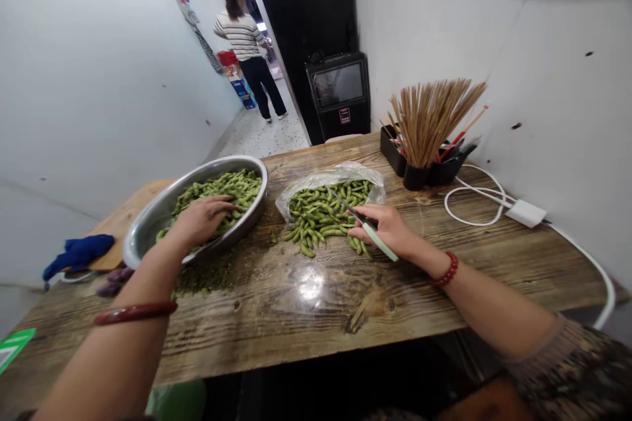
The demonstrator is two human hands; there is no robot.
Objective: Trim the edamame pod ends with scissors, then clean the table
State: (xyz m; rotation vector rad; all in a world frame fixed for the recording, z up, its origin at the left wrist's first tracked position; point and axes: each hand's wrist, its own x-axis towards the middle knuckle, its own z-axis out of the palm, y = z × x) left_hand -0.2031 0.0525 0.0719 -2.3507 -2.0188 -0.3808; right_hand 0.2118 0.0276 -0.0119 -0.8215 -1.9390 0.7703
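My left hand (203, 218) reaches over the near rim of a large steel basin (143, 237), its fingers stretched out over the green soybean pods (239, 185) inside. No pod shows in its grip, though the underside of the fingers is hidden. In my right hand (388, 227) is a pair of scissors (380, 241) with pale green handles; the dark blades point up and left. Those blades lie above more soybean pods (316, 214), which spill from the mouth of a clear plastic bag (306, 181) onto the wooden table (276, 316).
Small green trimmings (210, 276) lie below the basin. A blue cloth (81, 253) rests at left. Bamboo skewers (429, 118) stand in a black holder (417, 176) at back right, near a white cable and adapter (527, 212). A person (247, 46) stands by the doorway.
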